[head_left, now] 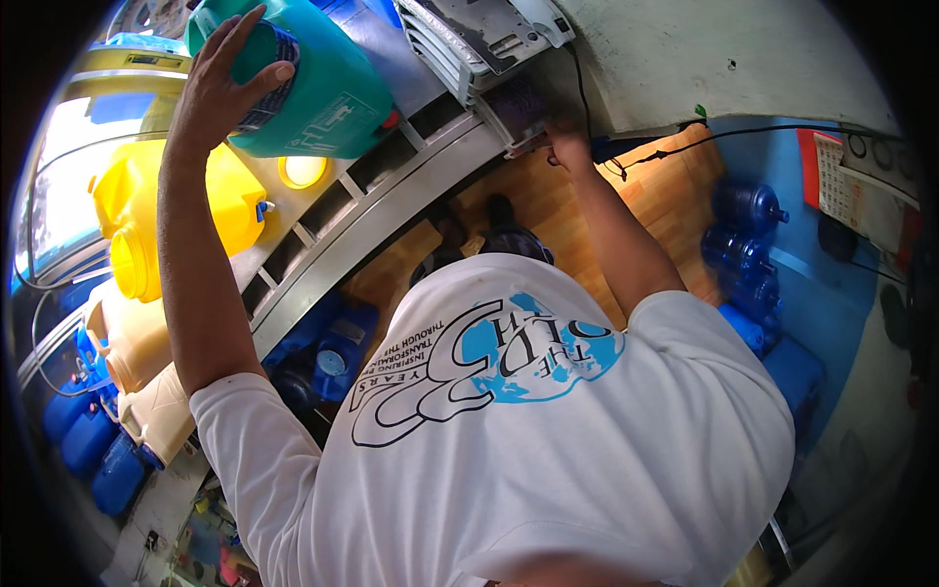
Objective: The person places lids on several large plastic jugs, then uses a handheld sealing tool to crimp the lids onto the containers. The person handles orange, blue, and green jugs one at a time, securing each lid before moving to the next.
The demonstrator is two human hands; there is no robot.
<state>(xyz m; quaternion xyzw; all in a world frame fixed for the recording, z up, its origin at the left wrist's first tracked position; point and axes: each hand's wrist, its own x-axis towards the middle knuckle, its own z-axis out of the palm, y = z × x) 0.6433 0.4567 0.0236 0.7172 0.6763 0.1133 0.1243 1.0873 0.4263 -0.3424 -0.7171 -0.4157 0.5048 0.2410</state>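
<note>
A large teal jug (333,88) lies tilted on the metal counter, with a small red piece low on its side. My left hand (230,78) curves over the jug's wide round mouth, thumb and fingers spread round a dark printed band (279,83) there. My right hand (569,145) reaches to the counter's right end, beside a dark box-like thing (514,108) under a grey appliance (489,39). Its fingers are bent, and what they hold is too small and shadowed to make out. A black cable passes close to that hand.
A yellow jug (181,205) with a spigot and beige jugs (142,333) stand left on the slotted metal counter (342,245). Blue containers (347,347) sit below it. Blue water bottles (748,235) are stacked by the right wall. A black cable (743,132) crosses to the right.
</note>
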